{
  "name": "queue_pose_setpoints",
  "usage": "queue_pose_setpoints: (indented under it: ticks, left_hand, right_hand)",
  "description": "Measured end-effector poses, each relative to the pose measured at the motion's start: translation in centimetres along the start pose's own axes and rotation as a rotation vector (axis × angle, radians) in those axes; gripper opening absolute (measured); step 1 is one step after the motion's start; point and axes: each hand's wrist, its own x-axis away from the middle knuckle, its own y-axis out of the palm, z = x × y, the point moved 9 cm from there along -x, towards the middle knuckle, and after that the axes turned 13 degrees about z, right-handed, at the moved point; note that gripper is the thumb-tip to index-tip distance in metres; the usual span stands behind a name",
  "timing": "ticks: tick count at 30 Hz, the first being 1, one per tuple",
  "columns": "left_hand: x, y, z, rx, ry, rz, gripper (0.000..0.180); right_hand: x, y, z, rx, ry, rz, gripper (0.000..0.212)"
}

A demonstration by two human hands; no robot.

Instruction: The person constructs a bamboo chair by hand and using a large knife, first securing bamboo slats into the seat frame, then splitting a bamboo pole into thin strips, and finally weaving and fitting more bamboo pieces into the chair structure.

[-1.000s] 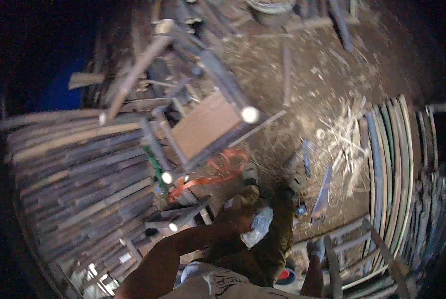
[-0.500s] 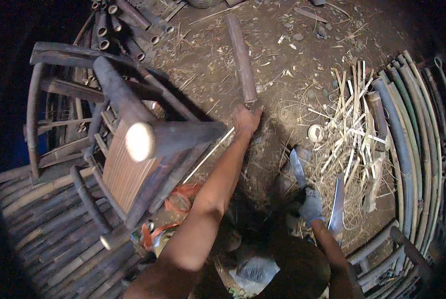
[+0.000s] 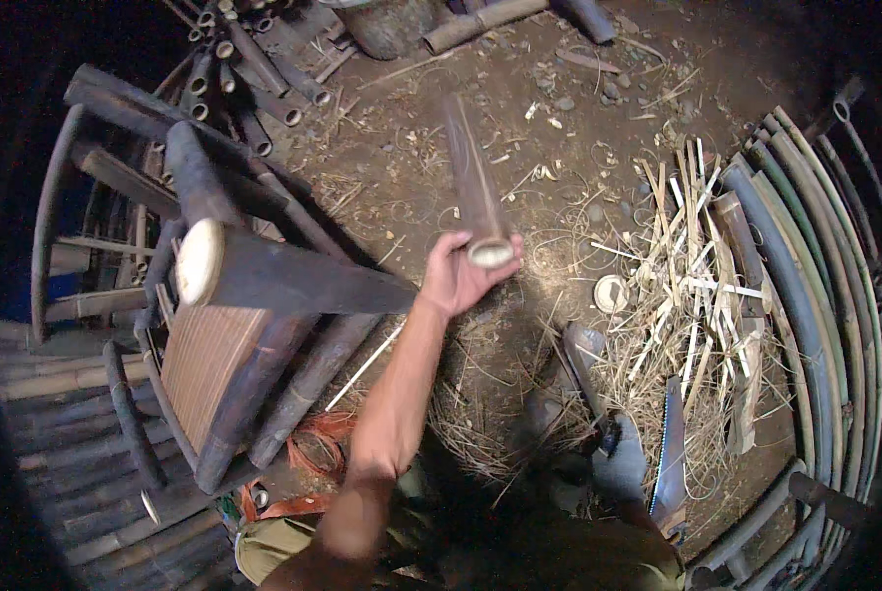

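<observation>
My left hand (image 3: 449, 283) is closed around the near end of a brown bamboo tube (image 3: 475, 187). The tube tilts away from me, its pale cut end facing me, and its far part is blurred. Low on the right, my gloved right hand (image 3: 620, 461) grips a knife (image 3: 581, 372) whose blade points up and away. A handsaw (image 3: 669, 448) with a long toothed blade lies just right of that hand. Shavings and thin fibres (image 3: 471, 424) lie on the ground between my arms.
A dark bamboo chair (image 3: 293, 281) stands close on the left, beside orange twine (image 3: 323, 443). Split strips (image 3: 702, 266) are heaped on the right, next to long bamboo poles (image 3: 806, 246). More tubes (image 3: 226, 79) and a bucket-like container (image 3: 387, 28) are at the back.
My left hand has taken hold of the tube's near end and lifted it, tilting its cut end toward me. My right hand has moved lower with the knife.
</observation>
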Motion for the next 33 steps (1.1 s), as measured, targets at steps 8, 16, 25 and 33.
queue_pose_setpoints:
  ticks: [8, 16, 25, 33]
  left_hand:
    - [12.5, -0.2, -4.2, -0.261, 0.128, 0.088, 0.059]
    - [24.9, 12.2, -3.0, -0.551, 0.475, -0.08, 0.066]
    - [33.5, 19.9, -1.6, -0.831, 0.692, -0.047, 0.07]
    - [34.3, 18.3, -2.5, -1.435, 0.353, -0.121, 0.091]
  right_hand:
    - [1.5, -8.6, -0.1, -0.31, -0.082, 0.212, 0.056]
    - [-1.7, -7.6, 0.7, -0.702, -0.21, -0.098, 0.032]
    - [-2.1, -2.2, -0.5, 0.025, -0.201, 0.163, 0.062]
    - [12.5, -27.0, -25.6, -0.108, -1.165, 0.851, 0.084]
